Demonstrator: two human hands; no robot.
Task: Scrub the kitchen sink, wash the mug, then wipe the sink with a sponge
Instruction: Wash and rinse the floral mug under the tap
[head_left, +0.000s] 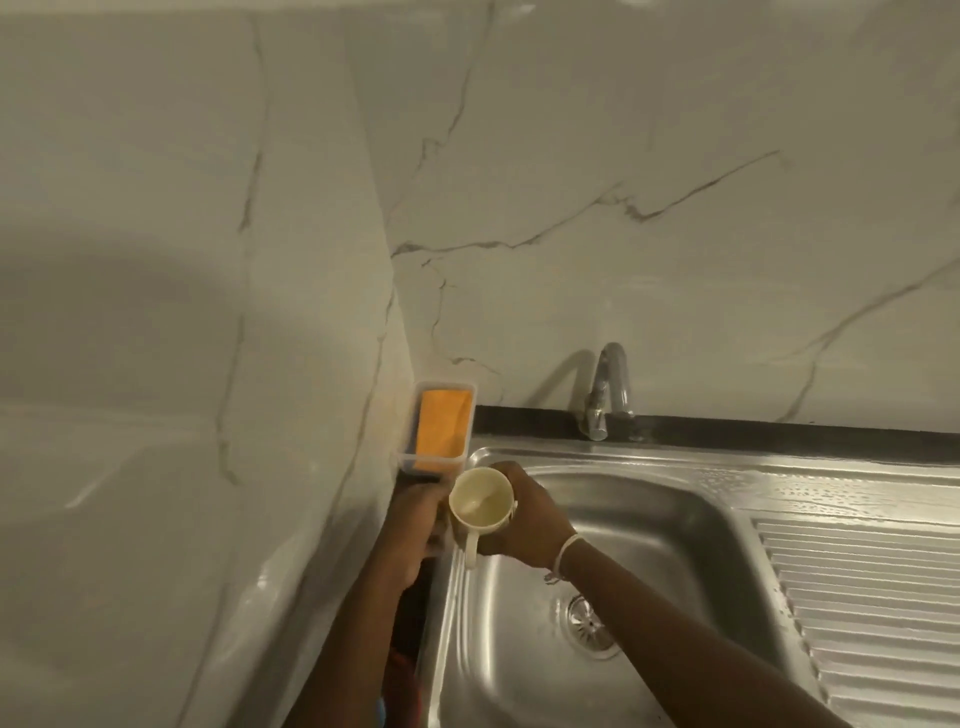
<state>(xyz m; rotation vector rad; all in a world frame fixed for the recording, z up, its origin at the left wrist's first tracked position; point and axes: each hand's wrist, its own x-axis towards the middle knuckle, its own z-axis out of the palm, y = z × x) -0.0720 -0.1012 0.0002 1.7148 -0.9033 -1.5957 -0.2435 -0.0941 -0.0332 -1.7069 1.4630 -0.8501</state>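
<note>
Right hand (524, 514) with fingers curled round upright mug (480, 501) at sink (649, 525) corner; left hand (415, 525) beside, fingers state unclear.

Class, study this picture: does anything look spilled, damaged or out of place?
Nothing stands out. The mug is upright, held by the right hand over the sink; the sponge lies in its tray.

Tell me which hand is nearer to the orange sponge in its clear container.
Left. The left hand sits just below the sponge and its container; the right hand grips the mug, farther right over the sink.
</note>
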